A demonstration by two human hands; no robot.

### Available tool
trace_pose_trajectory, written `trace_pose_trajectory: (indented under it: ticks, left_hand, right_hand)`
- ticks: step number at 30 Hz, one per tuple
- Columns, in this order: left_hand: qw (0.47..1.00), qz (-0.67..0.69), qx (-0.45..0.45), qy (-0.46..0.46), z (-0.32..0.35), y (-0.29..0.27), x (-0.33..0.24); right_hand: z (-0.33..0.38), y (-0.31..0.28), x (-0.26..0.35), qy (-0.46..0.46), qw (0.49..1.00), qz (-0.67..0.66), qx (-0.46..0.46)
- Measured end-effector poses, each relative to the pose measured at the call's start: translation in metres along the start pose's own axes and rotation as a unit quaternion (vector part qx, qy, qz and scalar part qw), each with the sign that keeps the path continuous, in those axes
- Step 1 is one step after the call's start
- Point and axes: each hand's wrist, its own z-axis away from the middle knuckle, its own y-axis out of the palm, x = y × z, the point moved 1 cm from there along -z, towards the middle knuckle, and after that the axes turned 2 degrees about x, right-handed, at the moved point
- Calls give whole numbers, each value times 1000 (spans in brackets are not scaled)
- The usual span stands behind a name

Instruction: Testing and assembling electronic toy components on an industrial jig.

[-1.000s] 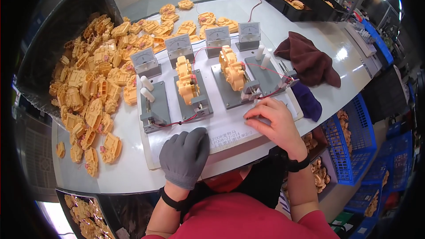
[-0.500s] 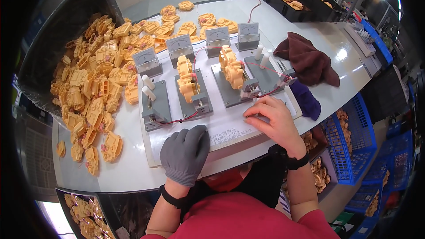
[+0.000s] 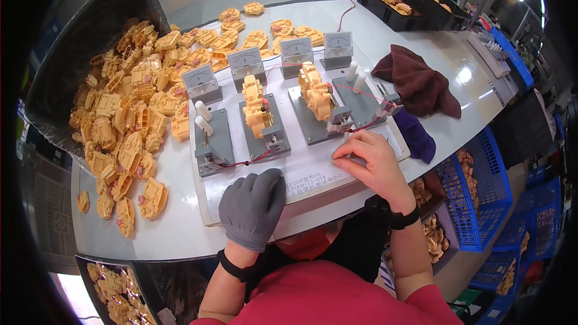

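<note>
Meters (image 3: 296, 51) stand behind fixtures (image 3: 221, 135), parts (image 3: 129, 150) left, cloths (image 3: 415, 78) right.

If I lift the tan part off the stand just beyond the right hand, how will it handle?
The tan part is probably stiff and light, given its moulded, plastic-looking shell. Once off the grey stand, it may tip if set on edge, since its outline is rounded and narrow.

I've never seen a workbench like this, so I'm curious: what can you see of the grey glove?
The grey glove covers the left hand, back upward, its fingertips mostly out of view. It looks like soft fabric, with a ribbed cuff at the wrist; a black band sits just below it. The glove is over the near left part of the white board; contact there can't be told.
</note>
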Motion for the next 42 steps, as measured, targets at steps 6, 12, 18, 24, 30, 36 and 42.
trace_pose_trajectory:
  ticks: [6,12,18,24,30,36,42]
  left_hand:
    - [1000,-2,1,-1,1,0,0]
    - [1000,-1,2,-1,0,-1,-1]
    - [1000,-5,7,-4,0,-1,0]
    - [1000,-5,6,-4,0,0,0]
    - [1000,-4,4,-3,0,0,0]
    - [1000,-2,2,-2,0,0,1]
    - [1000,2,-3,2,1,1,1]
  right_hand:
    - [-1,0,1,-20,1000,6,-11]
    - [-1,0,0,-45,998,26,-19]
    - [0,1,-1,-40,999,20,-20]
    - [0,1,0,-42,998,29,-26]
    - [1,1,0,-42,998,33,-28]
    - [1,2,1,-34,999,33,-25]
    - [1,1,1,-27,999,32,-21]
